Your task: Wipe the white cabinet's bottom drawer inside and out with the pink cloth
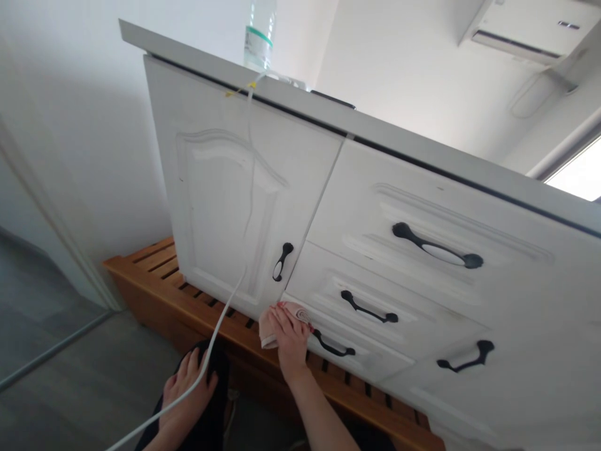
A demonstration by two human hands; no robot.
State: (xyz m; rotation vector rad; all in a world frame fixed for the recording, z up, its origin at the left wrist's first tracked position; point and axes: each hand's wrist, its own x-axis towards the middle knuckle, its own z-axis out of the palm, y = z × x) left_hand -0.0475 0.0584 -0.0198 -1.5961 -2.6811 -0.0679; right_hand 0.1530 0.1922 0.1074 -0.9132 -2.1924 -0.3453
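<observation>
Both my hands down low

My right hand [290, 337] is stretched forward, palm pressed flat, fingers together; my left hand [188, 389] rests relaxed, fingers loosely spread.

The right hand [290, 338] presses a pink cloth [277, 322] against the bottom corner of the white cabinet door [220, 194], just beside its black handle [282, 261]. The left hand [188, 391] rests flat on a dark knee, a white cable [220, 326] crossing it. 4 drawer handles show at right; a plastic bottle [259, 34] stands on top.
</observation>
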